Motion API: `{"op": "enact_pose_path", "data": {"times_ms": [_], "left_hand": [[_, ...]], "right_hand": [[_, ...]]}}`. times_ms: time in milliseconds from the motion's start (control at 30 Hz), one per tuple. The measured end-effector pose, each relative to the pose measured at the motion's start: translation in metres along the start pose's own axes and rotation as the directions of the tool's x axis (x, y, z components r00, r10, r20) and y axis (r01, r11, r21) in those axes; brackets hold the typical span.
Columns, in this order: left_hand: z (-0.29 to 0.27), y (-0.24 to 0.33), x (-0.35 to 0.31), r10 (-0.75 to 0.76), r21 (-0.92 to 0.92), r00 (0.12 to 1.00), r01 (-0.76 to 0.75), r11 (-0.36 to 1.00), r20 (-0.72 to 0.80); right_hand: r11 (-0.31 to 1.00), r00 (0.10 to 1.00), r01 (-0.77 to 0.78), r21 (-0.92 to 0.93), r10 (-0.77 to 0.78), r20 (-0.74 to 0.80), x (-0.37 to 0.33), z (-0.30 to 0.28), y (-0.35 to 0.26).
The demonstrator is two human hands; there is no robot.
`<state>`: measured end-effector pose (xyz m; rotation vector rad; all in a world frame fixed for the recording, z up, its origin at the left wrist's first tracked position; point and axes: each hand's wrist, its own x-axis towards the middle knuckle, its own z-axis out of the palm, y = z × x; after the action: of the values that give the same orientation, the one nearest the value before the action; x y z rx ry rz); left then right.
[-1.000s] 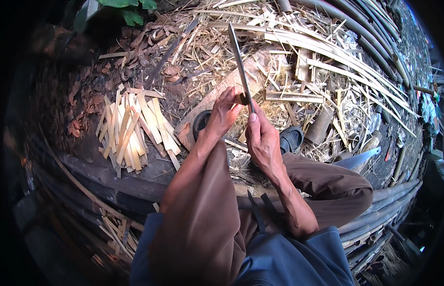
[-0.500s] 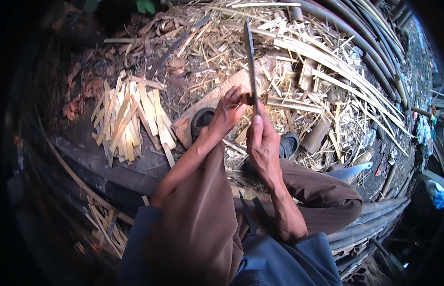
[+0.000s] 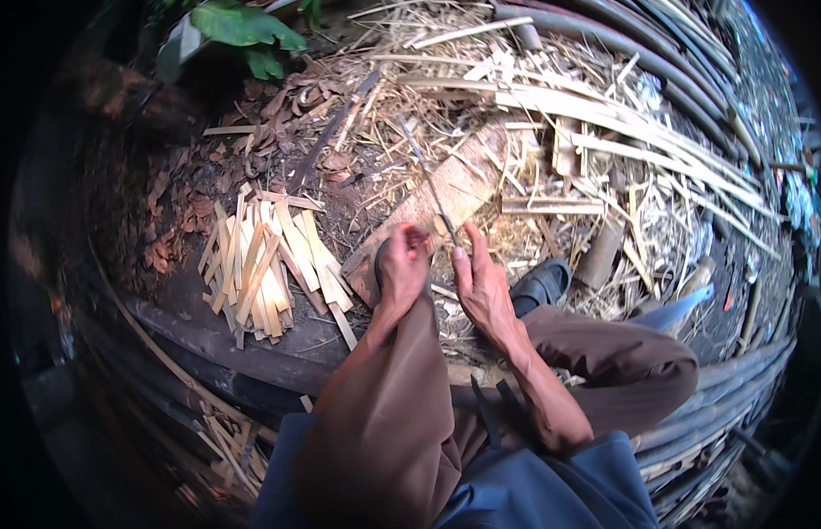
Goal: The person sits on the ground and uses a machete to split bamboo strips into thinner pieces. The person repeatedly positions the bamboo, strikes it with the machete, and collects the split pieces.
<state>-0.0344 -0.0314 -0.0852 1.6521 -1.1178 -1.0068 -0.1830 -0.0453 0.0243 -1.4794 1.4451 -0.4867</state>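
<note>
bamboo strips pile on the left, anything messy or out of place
Nothing stands out. The cut bamboo strips lie in a loose, crisscrossed heap on the dirt, apart from both hands. The left hand and right hand hold a thin bamboo sliver over the wooden block.

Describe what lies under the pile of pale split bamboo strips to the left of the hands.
The pile of bamboo strips rests on dark soil with brown dead leaves around it. A dark pole runs along its near edge. The ground directly beneath is covered by the strips.

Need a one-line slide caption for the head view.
Both hands, left hand and right hand, grip a thin bamboo strip beside stacked slats.
</note>
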Motion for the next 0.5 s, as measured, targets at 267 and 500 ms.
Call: {"op": "enact_pose_path", "data": {"times_ms": [267,500], "left_hand": [[-0.001,0.056,0.003,0.238,0.268,0.97,-0.217,0.939,-0.048],[-0.043,0.034,0.033,0.105,0.37,0.994,-0.092,0.925,-0.015]], "right_hand": [[0.999,0.997,0.001,-0.04,-0.004,-0.078,0.013,0.032,0.053],[0.972,0.976,-0.218,0.086,0.218,0.006,0.013,0.049,0.158]]}}
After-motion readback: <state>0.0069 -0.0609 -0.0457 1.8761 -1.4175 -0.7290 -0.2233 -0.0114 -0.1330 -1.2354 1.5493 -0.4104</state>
